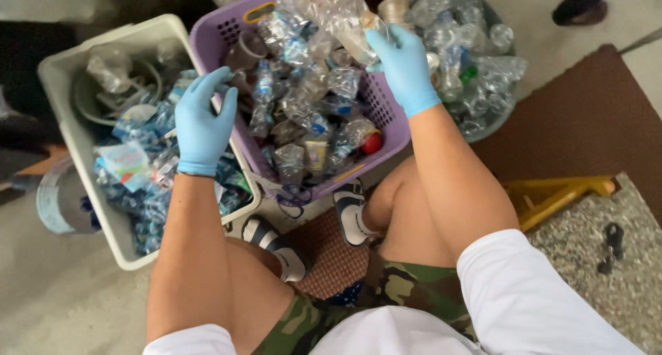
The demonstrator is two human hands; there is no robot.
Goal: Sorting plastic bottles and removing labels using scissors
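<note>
knees nearest; left grip wide over white bin edge; right grip holding crushed bottle above purple basket.

One camera sits on the person's head and looks almost straight down, close over the lap. The forearms rise from the bottom edge toward the middle. The purple basket lies ahead at the top centre, the white bin on the left and the brown mat on the right.
</note>
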